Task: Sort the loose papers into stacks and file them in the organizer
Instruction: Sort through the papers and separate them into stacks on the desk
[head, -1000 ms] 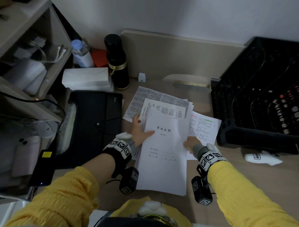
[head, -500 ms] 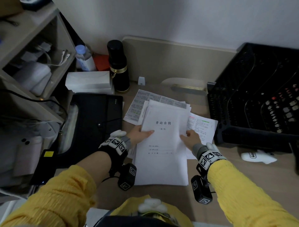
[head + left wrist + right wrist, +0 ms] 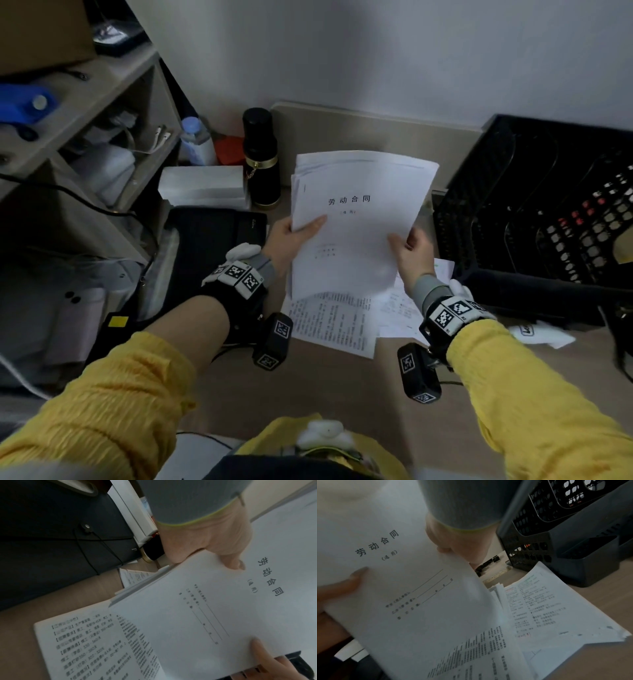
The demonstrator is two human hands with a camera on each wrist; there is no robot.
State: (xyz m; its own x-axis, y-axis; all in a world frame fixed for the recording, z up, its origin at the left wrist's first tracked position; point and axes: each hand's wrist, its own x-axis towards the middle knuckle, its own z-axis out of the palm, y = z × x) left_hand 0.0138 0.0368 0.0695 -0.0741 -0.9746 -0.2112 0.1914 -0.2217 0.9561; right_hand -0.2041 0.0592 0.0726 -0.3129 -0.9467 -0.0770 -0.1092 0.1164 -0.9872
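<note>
Fingers of both hands pinch one stack of papers (image 3: 356, 226): the left hand (image 3: 291, 236) has its thumb on the cover sheet at the left edge with the other fingers behind, and the right hand (image 3: 412, 250) clamps the right edge the same way. A second ago this stack lay flat on the desk (image 3: 325, 383) among the other sheets, with both hands pressing on it; now it is lifted clear and tilted up toward the person, held in the air just left of the black mesh organizer (image 3: 534, 212). Its top edges are fanned slightly, so the sheets are not squared. That reads as one sorted group gathered and on its way, probably to be tapped even and then slid into a slot of the organizer.

Lifting it has uncovered the loose sheets (image 3: 332, 325) that remain flat on the desk, below the raised stack and left of the organizer's front corner; the right wrist view shows several more overlapping beside its base. So the sorting is only partly done.

Farther left of the organizer lie a black document case (image 3: 212, 240) and a black flask (image 3: 261, 161) standing behind it.
</note>
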